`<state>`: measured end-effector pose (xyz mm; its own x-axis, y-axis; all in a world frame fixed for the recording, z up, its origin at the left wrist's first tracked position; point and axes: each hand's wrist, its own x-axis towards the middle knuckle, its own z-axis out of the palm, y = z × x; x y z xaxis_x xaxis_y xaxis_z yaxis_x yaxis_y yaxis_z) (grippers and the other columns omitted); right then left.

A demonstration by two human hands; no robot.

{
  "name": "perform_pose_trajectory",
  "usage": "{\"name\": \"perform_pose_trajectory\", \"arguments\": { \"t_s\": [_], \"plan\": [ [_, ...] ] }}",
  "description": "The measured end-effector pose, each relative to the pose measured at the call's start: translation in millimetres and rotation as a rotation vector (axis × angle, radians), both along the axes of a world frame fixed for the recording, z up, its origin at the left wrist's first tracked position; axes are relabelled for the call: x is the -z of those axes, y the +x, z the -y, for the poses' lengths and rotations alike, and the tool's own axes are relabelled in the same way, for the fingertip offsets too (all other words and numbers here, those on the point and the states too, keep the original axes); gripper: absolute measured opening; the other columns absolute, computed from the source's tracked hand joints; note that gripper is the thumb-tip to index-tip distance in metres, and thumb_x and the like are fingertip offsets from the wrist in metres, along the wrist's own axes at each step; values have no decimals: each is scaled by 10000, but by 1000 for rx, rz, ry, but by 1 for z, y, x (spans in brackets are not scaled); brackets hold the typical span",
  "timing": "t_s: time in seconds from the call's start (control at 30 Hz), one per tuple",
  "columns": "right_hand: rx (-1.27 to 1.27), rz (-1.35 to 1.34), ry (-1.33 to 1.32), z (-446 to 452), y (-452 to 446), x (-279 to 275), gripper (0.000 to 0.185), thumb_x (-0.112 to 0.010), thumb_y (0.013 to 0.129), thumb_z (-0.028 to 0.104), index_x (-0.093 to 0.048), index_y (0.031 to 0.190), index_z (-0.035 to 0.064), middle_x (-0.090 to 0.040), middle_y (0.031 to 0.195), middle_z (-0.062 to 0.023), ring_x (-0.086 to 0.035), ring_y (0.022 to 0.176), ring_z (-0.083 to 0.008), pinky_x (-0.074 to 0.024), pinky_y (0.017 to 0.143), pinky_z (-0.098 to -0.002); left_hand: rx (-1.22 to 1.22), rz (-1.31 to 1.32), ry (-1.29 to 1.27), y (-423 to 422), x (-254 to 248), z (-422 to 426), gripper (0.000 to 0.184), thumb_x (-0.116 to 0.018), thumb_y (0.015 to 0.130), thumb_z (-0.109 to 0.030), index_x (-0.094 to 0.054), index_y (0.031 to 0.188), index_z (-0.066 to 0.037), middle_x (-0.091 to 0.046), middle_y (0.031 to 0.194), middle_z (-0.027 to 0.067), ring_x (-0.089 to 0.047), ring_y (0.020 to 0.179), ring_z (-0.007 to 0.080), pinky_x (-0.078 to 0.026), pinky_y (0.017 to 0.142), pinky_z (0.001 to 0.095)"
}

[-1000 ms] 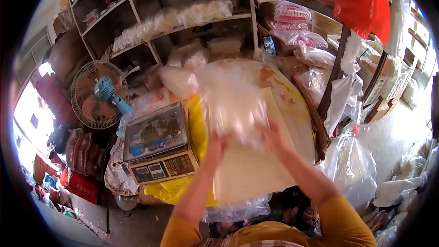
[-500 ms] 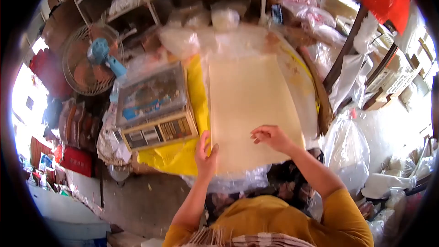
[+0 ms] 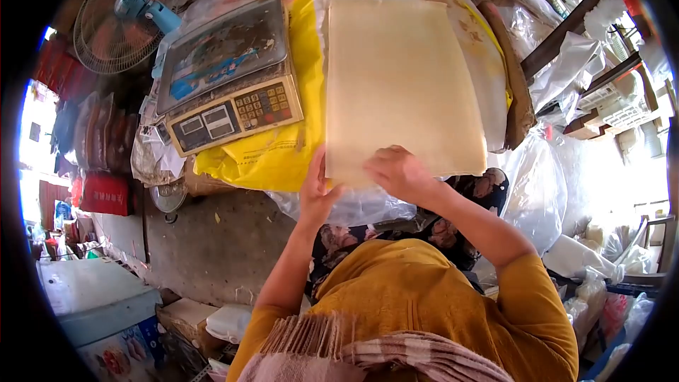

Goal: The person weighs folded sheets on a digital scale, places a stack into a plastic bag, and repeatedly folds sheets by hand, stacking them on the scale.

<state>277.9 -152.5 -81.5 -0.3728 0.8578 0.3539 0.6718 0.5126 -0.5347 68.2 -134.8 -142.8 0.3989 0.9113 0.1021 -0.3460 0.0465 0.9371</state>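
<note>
A stack of thin cream-coloured sheets [image 3: 403, 78] lies in front of me on the plastic-covered table. At its near left corner, my left hand [image 3: 317, 187] rests with the fingers along the side edge and the thumb apart from them, near the front edge. My right hand [image 3: 402, 175] is over the near edge of the stack, its fingers curled together and slightly blurred. Whatever is between those fingertips, if anything, is hidden. Left of the stack, a yellow plastic bag [image 3: 304, 85] lies partly under a digital scale [image 3: 233, 110] with a steel pan.
Behind the scale stands a blue fan [image 3: 134, 0]. Clear plastic bags [image 3: 537, 198] hang at the right of the table. A white-lidded box [image 3: 92, 290] and a cardboard box [image 3: 185, 318] are on the floor at lower left. A red box [image 3: 105, 193] sits at the left.
The view has tilted down, so the table sits higher in the picture. My right hand has moved left and towards the stack's near edge, its fingers curling in. My left hand stays near the corner.
</note>
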Motion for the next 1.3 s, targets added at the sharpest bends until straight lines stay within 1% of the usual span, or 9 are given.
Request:
{"name": "perform_pose_trajectory", "arguments": {
  "t_s": [0.2, 0.33, 0.4, 0.53, 0.67, 0.77, 0.87, 1.03, 1.3],
  "plan": [
    [-96, 481, 264, -12, -22, 14, 62, -587, 729, 139, -571, 696, 89, -568, 746, -85, -594, 769, -240, -451, 830, -339, -37, -21, -3, -1, 2, 2, 857, -564, 719, 152, -191, 1468, -31, -288, 1489, 93, -277, 1384, 210, -251, 1111, 346],
    [119, 116, -68, -24, -2, -1, 51, -620, 739, 101, -621, 765, 56, -622, 801, -92, -621, 747, -215, -489, 781, -313, -110, -68, 42, 7, 2, 3, 771, -558, 716, 118, -310, 1429, -39, -317, 1471, 130, -319, 1366, 241, -280, 1095, 360],
    [463, -342, -323, -28, 24, -11, 90, -643, 751, 92, -648, 822, 37, -653, 848, -97, -637, 741, -211, -510, 735, -309, -235, -554, 501, 8, -27, 7, 638, -555, 708, 93, -447, 1325, -34, -398, 1406, 151, -383, 1311, 285, -326, 1062, 385],
    [290, -563, -272, -12, 32, 1, 203, -686, 792, 184, -662, 910, 21, -661, 892, -113, -643, 745, -239, -520, 702, -327, -35, -823, 804, 23, -48, -8, 380, -563, 703, 41, -621, 1074, -19, -539, 1227, 173, -488, 1156, 361, -401, 978, 426],
    [265, -131, -4, -1, 18, 7, 289, -711, 790, 273, -664, 900, 11, -647, 844, -123, -616, 740, -321, -517, 713, -356, 4, -910, 712, 46, -40, -21, 274, -600, 722, 17, -616, 995, -6, -594, 1092, 164, -529, 1068, 364, -426, 931, 423],
    [381, -174, -363, -4, 23, 10, 280, -732, 784, 248, -668, 906, 4, -655, 817, -118, -632, 727, -269, -513, 688, -330, -133, -814, 745, 53, -35, -20, 244, -638, 748, -23, -606, 990, -11, -592, 1064, 176, -540, 1046, 360, -436, 911, 405],
    [308, -498, -305, -5, 26, 7, 196, -723, 803, 163, -673, 907, 4, -664, 798, -108, -637, 715, -200, -506, 659, -306, -175, -687, 539, 50, -29, -16, 258, -668, 789, -78, -583, 1024, -13, -588, 1071, 167, -555, 1038, 325, -446, 889, 374],
    [243, -545, -263, -12, 23, 1, 100, -677, 832, 76, -680, 899, 2, -669, 818, -92, -627, 718, -145, -506, 665, -280, -166, -456, 85, 53, -36, -20, 361, -687, 842, -188, -524, 1113, -14, -575, 1086, 137, -567, 1012, 240, -450, 862, 333],
    [146, -487, -344, -8, 22, -11, 125, -623, 847, 80, -666, 940, 9, -674, 858, -111, -640, 755, -178, -509, 708, -282, -242, -807, 239, 59, -44, -18, 370, -696, 849, -318, -539, 962, -2, -592, 900, 122, -600, 828, 236, -475, 747, 334]
  ]
}}
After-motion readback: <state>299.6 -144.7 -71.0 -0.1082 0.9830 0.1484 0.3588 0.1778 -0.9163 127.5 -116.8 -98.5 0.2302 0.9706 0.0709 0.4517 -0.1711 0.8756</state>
